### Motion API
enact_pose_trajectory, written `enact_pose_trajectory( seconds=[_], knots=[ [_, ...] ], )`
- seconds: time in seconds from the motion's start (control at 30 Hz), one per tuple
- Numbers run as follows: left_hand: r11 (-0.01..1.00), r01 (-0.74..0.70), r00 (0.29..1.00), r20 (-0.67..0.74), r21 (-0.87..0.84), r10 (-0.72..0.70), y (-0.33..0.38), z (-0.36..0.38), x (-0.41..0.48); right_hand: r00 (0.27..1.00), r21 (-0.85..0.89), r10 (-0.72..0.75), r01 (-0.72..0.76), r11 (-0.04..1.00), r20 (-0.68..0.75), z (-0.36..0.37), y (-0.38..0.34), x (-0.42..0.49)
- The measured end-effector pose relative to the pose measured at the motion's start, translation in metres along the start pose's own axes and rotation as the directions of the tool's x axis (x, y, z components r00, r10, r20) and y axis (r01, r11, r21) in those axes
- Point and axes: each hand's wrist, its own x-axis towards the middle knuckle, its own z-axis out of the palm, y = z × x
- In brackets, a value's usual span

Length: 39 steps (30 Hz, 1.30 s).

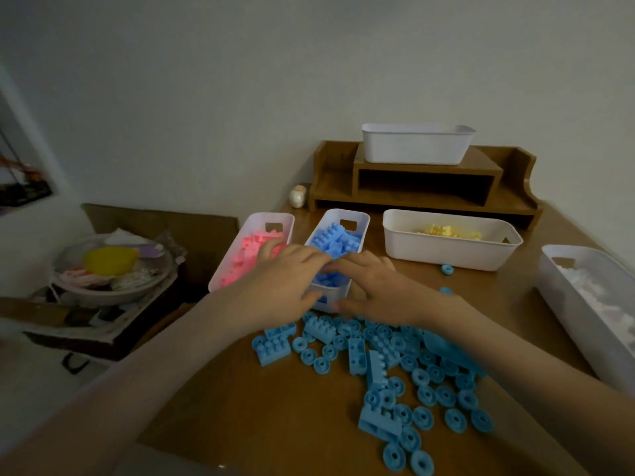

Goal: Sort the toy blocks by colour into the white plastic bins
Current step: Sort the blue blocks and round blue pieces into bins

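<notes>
Two white bins stand side by side at the back of the wooden table, one with pink blocks (256, 218) and one with blue blocks (354, 214). Both hands hover over the near end of the blue bin. My left hand (281, 286) and my right hand (374, 290) stretch their fingers until they meet above the blue blocks inside, thumbs near the bin's front wall. I see nothing gripped in either hand. A heap of loose blue blocks and rings (378, 365) lies on the table just in front of my wrists.
A white bin with yellow blocks (446, 252) sits right of the blue one, and a bin of white blocks (584, 304) lines the right edge. An empty-looking bin (412, 146) tops a wooden shelf (426, 187). Two stray blue rings (446, 269) lie nearby. A cluttered bowl (113, 266) sits off-table left.
</notes>
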Motion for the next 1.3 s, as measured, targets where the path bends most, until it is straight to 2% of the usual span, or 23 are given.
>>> enact_pose_trajectory(
  seconds=[0.13, 0.23, 0.3, 0.4, 0.43, 0.53, 0.77, 0.9, 1.03, 1.17, 1.3],
  knots=[
    [0.994, -0.048, 0.999, -0.026, -0.097, 0.045, 0.013, 0.001, 0.005, 1.000, -0.019, 0.022, -0.022, 1.000, -0.004, -0.002, 0.003, -0.010],
    [0.986, -0.071, 0.997, -0.048, -0.148, 0.065, 0.018, 0.002, 0.012, 0.998, 0.040, 0.060, -0.060, 0.997, -0.006, -0.014, 0.003, -0.019],
    [0.988, -0.059, 0.998, -0.006, -0.145, 0.059, 0.019, 0.000, 0.019, 0.996, 0.078, 0.086, -0.087, 0.993, 0.010, -0.023, 0.004, -0.023],
    [0.991, 0.003, 0.996, 0.093, -0.135, 0.010, 0.021, -0.023, 0.046, 0.992, 0.018, 0.124, -0.124, 0.992, 0.017, -0.044, 0.014, -0.018],
    [0.992, 0.015, 0.996, 0.091, -0.128, -0.003, 0.020, -0.031, 0.056, 0.990, 0.001, 0.139, -0.139, 0.990, 0.005, -0.052, 0.017, -0.014],
    [0.992, 0.019, 0.999, -0.033, -0.128, -0.023, 0.018, -0.061, 0.097, 0.977, -0.002, 0.189, -0.190, 0.982, -0.095, -0.085, 0.036, 0.008],
    [0.993, 0.079, 0.988, -0.127, -0.088, -0.090, 0.024, -0.083, 0.203, 0.906, -0.018, 0.320, -0.338, 0.941, -0.276, -0.127, 0.110, 0.072],
    [0.978, 0.088, 0.976, -0.182, -0.191, -0.123, 0.026, -0.073, 0.242, 0.824, 0.004, 0.361, -0.400, 0.917, -0.436, -0.137, 0.155, 0.095],
    [0.977, 0.059, 0.976, -0.193, -0.205, -0.099, 0.025, -0.057, 0.252, 0.795, 0.042, 0.441, -0.467, 0.883, -0.417, -0.137, 0.185, 0.108],
    [0.968, 0.060, 0.960, -0.252, -0.244, -0.123, 0.022, -0.047, 0.244, 0.731, 0.000, 0.480, -0.549, 0.836, -0.485, -0.128, 0.181, 0.106],
    [0.971, 0.087, 0.943, -0.296, -0.223, -0.153, 0.034, -0.048, 0.222, 0.703, 0.016, 0.424, -0.507, 0.862, -0.571, -0.113, 0.157, 0.080]
  ],
)
